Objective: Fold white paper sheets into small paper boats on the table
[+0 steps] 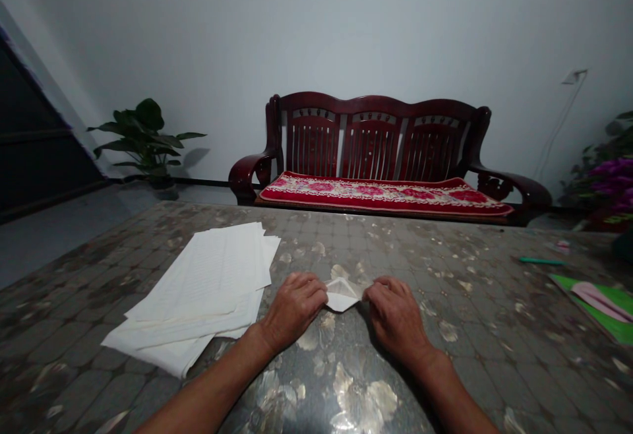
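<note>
Folded White Paper Between Two Hands

Through the head view, I am seeing a small folded white paper (342, 297) lying between my hands at the near middle of the patterned table (494, 355). My left hand (295, 302) is gripping its left corner between thumb and fingers. My right hand (398, 318) is curling its fingers at the right corner; from here I cannot tell whether they are closing on the paper or only meeting its tip.

To the left of my left hand, a loose pile of white sheets (198, 276) is spreading, its edges fanning unevenly. Over on the right side, a green pen (541, 261) is lying beyond a green sheet (616, 330), which is carrying a pink piece (601, 299). Behind the table, a dark red wooden bench (370, 105) is standing before the pale wall (395, 25), with a red floral cover (386, 196) lying along its seat. A leafy plant (148, 137) is standing at the far left, and purple flowers (613, 180) are showing at the right edge.
</note>
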Action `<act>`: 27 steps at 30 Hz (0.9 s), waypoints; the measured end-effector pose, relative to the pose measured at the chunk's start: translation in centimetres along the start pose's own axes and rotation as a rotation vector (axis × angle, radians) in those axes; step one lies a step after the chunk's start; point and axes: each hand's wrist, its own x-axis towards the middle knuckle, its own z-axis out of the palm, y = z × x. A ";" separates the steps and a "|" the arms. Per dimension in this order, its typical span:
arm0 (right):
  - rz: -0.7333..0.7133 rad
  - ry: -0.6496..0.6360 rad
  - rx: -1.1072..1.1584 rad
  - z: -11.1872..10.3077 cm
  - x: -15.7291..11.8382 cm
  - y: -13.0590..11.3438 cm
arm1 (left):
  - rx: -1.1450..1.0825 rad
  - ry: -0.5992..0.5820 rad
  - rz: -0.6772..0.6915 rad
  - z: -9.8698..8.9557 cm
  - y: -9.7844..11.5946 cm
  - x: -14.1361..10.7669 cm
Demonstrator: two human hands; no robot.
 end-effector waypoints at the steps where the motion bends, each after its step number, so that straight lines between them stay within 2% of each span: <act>1: 0.007 0.004 0.002 0.0 0.0 0.0 | -0.002 0.000 0.000 0.0 0.0 0.0; 8: -0.024 -0.072 -0.056 -0.6 0.2 -0.2 | -0.059 -0.014 -0.058 0.4 0.2 -0.3; 15: -0.035 -0.063 -0.077 -0.4 0.4 -0.4 | -0.105 -0.029 -0.115 1.2 0.5 -0.2; 22: -0.037 -0.050 -0.040 -0.3 0.3 -0.2 | -0.113 -0.124 -0.141 0.1 0.4 0.3; 27: -0.010 -0.051 -0.059 -0.2 0.2 0.2 | -0.091 -0.140 -0.172 -0.3 0.2 0.7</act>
